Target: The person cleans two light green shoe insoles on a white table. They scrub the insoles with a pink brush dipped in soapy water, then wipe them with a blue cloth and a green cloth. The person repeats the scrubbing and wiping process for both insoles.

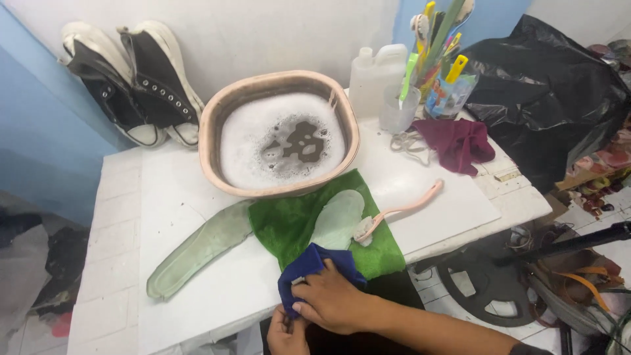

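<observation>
My right hand (332, 302) presses a dark blue cloth (314, 264) down on the near end of a pale green insole (338, 218), which lies on a green towel (289, 223). My left hand (286, 335) sits at the table's front edge, gripping the lower corner of the same blue cloth. A pink long-handled brush (401, 210) rests with its bristle head on the towel beside the insole. A second pale green insole (197, 250) lies flat on the white table to the left.
A pink basin (209, 131) of soapy water stands behind the towel. A pair of black and white sneakers (131, 85) leans on the wall at back left. White jug, cup of brushes (401, 105), maroon rag (457, 144) and black plastic bag (545, 92) crowd the back right.
</observation>
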